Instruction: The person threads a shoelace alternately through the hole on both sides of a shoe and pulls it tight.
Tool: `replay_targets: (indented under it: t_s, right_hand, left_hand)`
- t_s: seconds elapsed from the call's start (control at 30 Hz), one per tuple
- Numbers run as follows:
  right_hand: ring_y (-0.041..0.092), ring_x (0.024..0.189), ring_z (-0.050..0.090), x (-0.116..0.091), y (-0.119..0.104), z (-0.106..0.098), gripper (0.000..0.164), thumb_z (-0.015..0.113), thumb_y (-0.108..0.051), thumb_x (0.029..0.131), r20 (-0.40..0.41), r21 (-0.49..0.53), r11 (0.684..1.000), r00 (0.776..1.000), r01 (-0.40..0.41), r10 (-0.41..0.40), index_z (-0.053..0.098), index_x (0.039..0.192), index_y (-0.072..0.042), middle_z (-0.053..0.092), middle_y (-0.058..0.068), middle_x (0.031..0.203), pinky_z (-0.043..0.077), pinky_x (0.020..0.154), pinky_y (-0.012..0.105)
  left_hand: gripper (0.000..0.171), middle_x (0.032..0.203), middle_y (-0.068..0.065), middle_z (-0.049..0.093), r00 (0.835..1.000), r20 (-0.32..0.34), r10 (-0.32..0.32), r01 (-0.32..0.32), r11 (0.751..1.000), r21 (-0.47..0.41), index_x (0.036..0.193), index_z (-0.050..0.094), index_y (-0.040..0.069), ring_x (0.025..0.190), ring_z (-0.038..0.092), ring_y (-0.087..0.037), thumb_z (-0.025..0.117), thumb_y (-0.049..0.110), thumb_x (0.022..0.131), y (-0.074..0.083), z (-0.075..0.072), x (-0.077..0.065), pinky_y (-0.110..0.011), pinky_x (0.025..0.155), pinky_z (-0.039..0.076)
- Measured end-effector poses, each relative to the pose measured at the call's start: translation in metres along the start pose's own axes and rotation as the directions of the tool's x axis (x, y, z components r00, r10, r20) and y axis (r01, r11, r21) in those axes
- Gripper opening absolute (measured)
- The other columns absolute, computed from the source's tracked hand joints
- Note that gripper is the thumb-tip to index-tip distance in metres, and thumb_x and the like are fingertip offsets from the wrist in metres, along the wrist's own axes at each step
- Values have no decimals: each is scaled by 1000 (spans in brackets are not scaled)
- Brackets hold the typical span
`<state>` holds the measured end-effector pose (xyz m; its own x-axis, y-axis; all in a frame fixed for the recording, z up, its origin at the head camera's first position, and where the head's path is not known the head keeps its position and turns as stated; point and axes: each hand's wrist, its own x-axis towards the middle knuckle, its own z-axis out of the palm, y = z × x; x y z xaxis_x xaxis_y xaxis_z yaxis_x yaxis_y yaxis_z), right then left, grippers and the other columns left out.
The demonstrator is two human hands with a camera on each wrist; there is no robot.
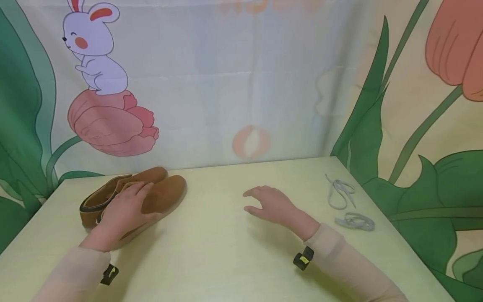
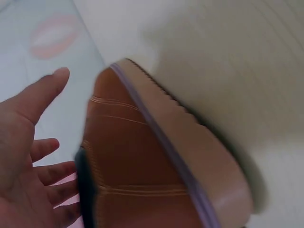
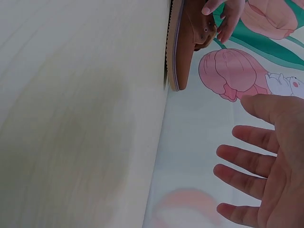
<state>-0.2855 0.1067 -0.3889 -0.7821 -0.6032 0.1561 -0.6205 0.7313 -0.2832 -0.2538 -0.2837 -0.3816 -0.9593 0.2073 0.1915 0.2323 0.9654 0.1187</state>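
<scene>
A pair of brown shoes stands at the table's left, toes pointing right and away. The near shoe (image 1: 167, 195) partly covers the far shoe (image 1: 156, 172). Over the near shoe's upper is my left hand (image 1: 126, 209). In the left wrist view, the fingers (image 2: 57, 173) are spread and loosely bent beside the shoe's opening, not curled round it; I cannot tell whether they touch it. My right hand (image 1: 272, 205) hovers above the table's middle, fingers apart, holding nothing. On the right lie two light grey shoelaces, a looped one (image 1: 341, 193) and a bundled one (image 1: 355, 221).
The pale table (image 1: 211, 251) ends at the back against a printed cloth (image 1: 196, 84) with a rabbit and flowers. Another stretch of printed cloth (image 1: 434, 167) runs along the right edge. Each sleeve carries a small black wrist device (image 1: 303, 258).
</scene>
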Motion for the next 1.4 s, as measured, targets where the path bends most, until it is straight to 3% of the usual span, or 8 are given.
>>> replay_targets:
  t_s: [0.23, 0.37, 1.0, 1.13, 1.4]
  right_hand:
    - [29, 127, 63, -1, -2, 4, 36, 63, -30, 102, 13, -5, 1000, 1000, -13, 13, 68, 130, -8, 70, 9, 133, 51, 107, 47]
    - [29, 126, 64, -3, 1, 5, 33, 62, -29, 102, 17, -9, 1000, 1000, -12, 12, 69, 127, -8, 71, 9, 131, 51, 107, 47]
    - [29, 124, 65, -5, 6, 7, 29, 61, -28, 102, 51, -25, 1000, 999, -2, 3, 72, 121, -8, 73, 9, 128, 51, 106, 46]
    - [30, 127, 63, -6, 8, 6, 31, 61, -28, 103, 86, 1, 1000, 996, -1, 1, 70, 125, -7, 71, 10, 131, 50, 109, 46]
    - [31, 131, 61, -9, 8, 4, 38, 61, -27, 102, 95, 2, 999, 995, 43, -43, 64, 133, -6, 67, 11, 138, 48, 110, 47]
  left_hand:
    - [94, 150, -34, 45, 994, 91, -67, 65, 997, 30, 149, 43, -5, 138, 42, -56, 89, 35, 77, -20, 16, 4, -73, 105, 42]
    - [93, 150, -34, 45, 986, 135, -98, 97, 995, 12, 150, 41, -3, 137, 44, -54, 90, 28, 77, -24, 21, 4, -72, 102, 44]
    - [85, 141, -36, 51, 980, 157, -126, 129, 992, -11, 147, 42, -4, 126, 55, -54, 87, 26, 81, -21, 22, 4, -71, 94, 49]
    - [84, 141, -35, 51, 982, 150, -114, 117, 993, -10, 147, 43, -5, 126, 55, -53, 86, 26, 82, -20, 23, 3, -71, 94, 49]
    - [79, 137, -30, 59, 997, 83, 3, -2, 1000, -18, 142, 49, -4, 118, 64, -47, 87, 27, 80, -5, 30, 1, -62, 93, 54]
